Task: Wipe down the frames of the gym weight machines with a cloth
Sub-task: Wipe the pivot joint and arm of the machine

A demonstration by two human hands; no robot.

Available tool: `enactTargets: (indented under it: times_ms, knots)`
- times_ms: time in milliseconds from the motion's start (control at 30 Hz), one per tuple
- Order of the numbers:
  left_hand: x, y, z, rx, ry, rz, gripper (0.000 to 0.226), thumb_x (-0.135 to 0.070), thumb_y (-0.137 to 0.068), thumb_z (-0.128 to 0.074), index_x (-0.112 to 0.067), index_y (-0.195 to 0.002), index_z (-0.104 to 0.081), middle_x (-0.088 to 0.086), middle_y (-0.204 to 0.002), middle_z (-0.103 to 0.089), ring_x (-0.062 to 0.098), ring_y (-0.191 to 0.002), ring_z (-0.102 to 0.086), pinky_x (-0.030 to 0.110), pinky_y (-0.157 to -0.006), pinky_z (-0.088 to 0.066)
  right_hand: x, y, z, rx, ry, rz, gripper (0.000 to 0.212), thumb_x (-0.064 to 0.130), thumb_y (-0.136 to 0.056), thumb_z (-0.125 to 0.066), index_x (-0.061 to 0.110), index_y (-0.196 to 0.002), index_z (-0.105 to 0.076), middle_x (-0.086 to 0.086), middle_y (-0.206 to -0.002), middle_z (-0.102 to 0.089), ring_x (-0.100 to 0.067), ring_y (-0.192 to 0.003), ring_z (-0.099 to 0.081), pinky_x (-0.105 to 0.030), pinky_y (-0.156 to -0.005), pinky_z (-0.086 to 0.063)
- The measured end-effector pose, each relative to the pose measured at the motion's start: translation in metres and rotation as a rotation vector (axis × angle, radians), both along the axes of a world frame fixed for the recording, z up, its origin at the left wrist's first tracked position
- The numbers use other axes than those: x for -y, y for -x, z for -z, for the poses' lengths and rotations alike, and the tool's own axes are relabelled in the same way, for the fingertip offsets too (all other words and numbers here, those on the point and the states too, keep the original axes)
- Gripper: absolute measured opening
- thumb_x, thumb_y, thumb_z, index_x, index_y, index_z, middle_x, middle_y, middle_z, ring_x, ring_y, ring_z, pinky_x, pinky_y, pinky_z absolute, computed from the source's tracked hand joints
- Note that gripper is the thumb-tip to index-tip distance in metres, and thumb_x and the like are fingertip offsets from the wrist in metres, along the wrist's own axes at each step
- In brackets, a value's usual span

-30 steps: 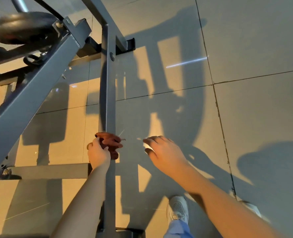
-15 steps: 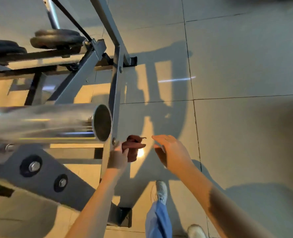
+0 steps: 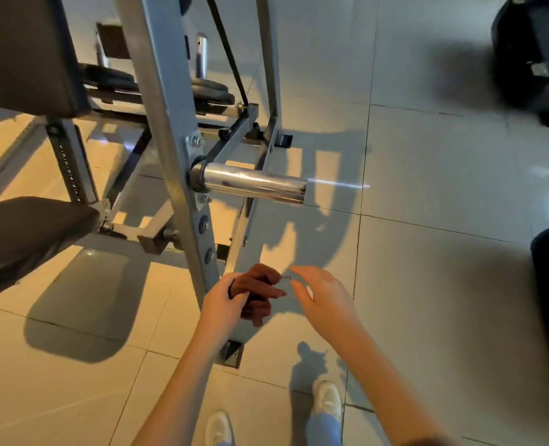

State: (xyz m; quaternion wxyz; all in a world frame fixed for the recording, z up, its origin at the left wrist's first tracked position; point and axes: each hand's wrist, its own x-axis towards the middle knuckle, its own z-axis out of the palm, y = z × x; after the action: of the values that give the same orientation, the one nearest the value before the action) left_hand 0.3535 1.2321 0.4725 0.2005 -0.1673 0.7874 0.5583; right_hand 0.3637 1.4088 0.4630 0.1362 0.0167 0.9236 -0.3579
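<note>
Okay, left hand (image 3: pixel 225 300) grips the cloth (image 3: pixel 257 286) low on the frame upright (image 3: pixel 170 123), whose long axis runs up and away. Right hand (image 3: pixel 324 300) is open, just beside the cloth.

Readable text: I am finding none.
Grey steel seat post (image 3: pixel 74 169): I am seeing pale marks down it, too small to read.

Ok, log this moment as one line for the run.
step: wiping | left hand: grips dark red cloth at lower end of grey frame upright | right hand: fingers relaxed, beside cloth, holds nothing
</note>
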Motion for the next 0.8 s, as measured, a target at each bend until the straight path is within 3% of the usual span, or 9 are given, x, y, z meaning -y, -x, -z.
enactTargets:
  times_ms: [100,200,300,367,600,667,733,800]
  knots:
    - [0.033,-0.01,-0.041,-0.049,-0.055,-0.032,0.024,0.009,-0.095,-0.045,-0.006,-0.102,-0.062,0.001,-0.071,-0.071,0.012,-0.06,-0.068,0.026,-0.052,-0.056,0.034,0.0,-0.037,-0.051,-0.007,-0.007,0.035,0.027,-0.102,-0.044,0.022,-0.136,-0.053,0.005,-0.134,-0.058,-0.013,-0.123,-0.05,-0.021,-0.096,-0.035]
    - [0.07,-0.011,-0.082,-0.11,-0.077,-0.052,0.027,0.01,-0.093,-0.045,-0.008,-0.101,-0.063,0.006,-0.072,-0.071,0.02,-0.063,-0.069,0.041,-0.059,-0.059,0.073,0.007,-0.074,-0.105,-0.035,-0.005,0.036,0.028,-0.102,-0.044,0.022,-0.137,-0.052,0.004,-0.136,-0.056,-0.014,-0.128,-0.047,-0.023,-0.099,-0.034]
    - [0.107,-0.009,-0.122,-0.195,-0.062,-0.054,0.031,0.011,-0.091,-0.043,-0.014,-0.094,-0.06,0.005,-0.073,-0.068,0.005,-0.055,-0.065,0.023,-0.051,-0.055,0.115,0.009,-0.113,-0.177,-0.015,0.012,0.037,0.025,-0.102,-0.045,0.019,-0.137,-0.052,0.003,-0.137,-0.056,-0.015,-0.128,-0.046,-0.024,-0.101,-0.032]
    - [0.128,-0.003,-0.145,-0.242,-0.079,-0.063,0.032,0.014,-0.09,-0.041,-0.013,-0.094,-0.059,0.0,-0.07,-0.069,0.003,-0.055,-0.065,0.017,-0.048,-0.051,0.138,0.014,-0.134,-0.231,0.013,0.027,0.036,0.024,-0.101,-0.046,0.019,-0.137,-0.053,0.003,-0.136,-0.056,-0.014,-0.128,-0.047,-0.024,-0.102,-0.033]
    - [0.167,0.05,-0.205,-0.36,-0.052,-0.142,0.028,0.009,-0.089,-0.045,-0.016,-0.086,-0.057,0.003,-0.072,-0.067,-0.002,-0.051,-0.062,0.016,-0.047,-0.049,0.184,0.06,-0.192,-0.385,0.067,0.014,0.033,0.021,-0.1,-0.049,0.015,-0.132,-0.057,0.0,-0.129,-0.061,-0.016,-0.121,-0.052,-0.028,-0.101,-0.038]
    - [0.166,0.073,-0.217,-0.35,-0.126,-0.141,0.027,0.01,-0.087,-0.041,-0.009,-0.092,-0.059,0.002,-0.068,-0.072,0.013,-0.054,-0.066,0.035,-0.055,-0.057,0.186,0.085,-0.206,-0.423,0.059,0.009,0.034,0.02,-0.1,-0.049,0.014,-0.133,-0.056,-0.001,-0.131,-0.06,-0.017,-0.122,-0.051,-0.027,-0.101,-0.036]
    - [0.163,0.098,-0.225,-0.347,-0.207,-0.127,0.028,0.011,-0.086,-0.038,0.0,-0.097,-0.061,0.01,-0.07,-0.072,0.039,-0.062,-0.064,0.056,-0.06,-0.054,0.186,0.11,-0.219,-0.472,0.047,0.031,0.035,0.019,-0.1,-0.05,0.013,-0.134,-0.055,-0.003,-0.134,-0.057,-0.018,-0.126,-0.048,-0.027,-0.105,-0.033]
    - [0.161,0.123,-0.228,-0.353,-0.257,-0.127,0.027,0.011,-0.089,-0.038,0.002,-0.095,-0.063,0.012,-0.069,-0.072,0.038,-0.061,-0.064,0.05,-0.059,-0.054,0.186,0.131,-0.231,-0.512,0.04,0.055,0.037,0.021,-0.1,-0.05,0.014,-0.136,-0.052,-0.002,-0.139,-0.054,-0.017,-0.13,-0.045,-0.029,-0.11,-0.032]
